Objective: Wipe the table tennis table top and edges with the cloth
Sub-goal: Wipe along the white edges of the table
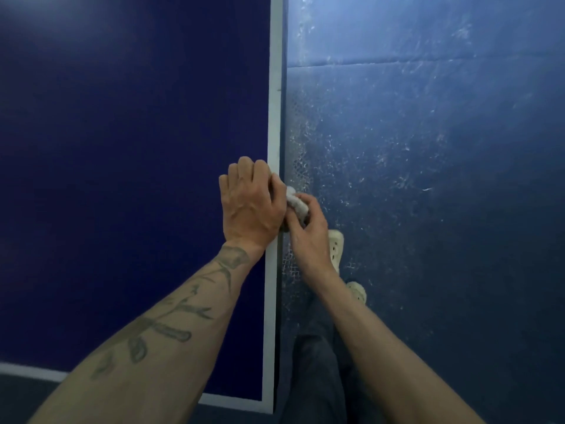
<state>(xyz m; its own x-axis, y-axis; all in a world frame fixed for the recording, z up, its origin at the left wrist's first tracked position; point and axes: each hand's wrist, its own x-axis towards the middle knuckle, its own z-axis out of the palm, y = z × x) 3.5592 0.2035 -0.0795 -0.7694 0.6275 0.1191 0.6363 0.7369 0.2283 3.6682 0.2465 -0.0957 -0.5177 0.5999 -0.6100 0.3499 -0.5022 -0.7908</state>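
The right hand [308, 237] grips one small white cloth [296, 204], with its fingers curled round it. The cloth sits right at the side edge of the table [122, 148], between the two hands. It touches the edge, low on the side, not on the top.

The left hand [249, 206] lies palm down on the table top, just beside the edge. Its fingers are bent, and its thumb is against the cloth. I cannot tell if this hand holds the cloth or only touches it. The left arm has one long tattoo [171, 316] of leaves.

There is one table, dark blue. Two white lines show on it. One line [275, 102] runs along the side edge, under the left hand. The other line [30, 370] runs along the near end. They meet at the near corner.

Right of the table is the blue floor [428, 148], with lots of pale scuff marks. Two light shoes stand on it, one [335, 246] just past the right hand and one [357, 291] nearer, partly hidden by the right arm. Dark trousers [318, 362] show between the arms.
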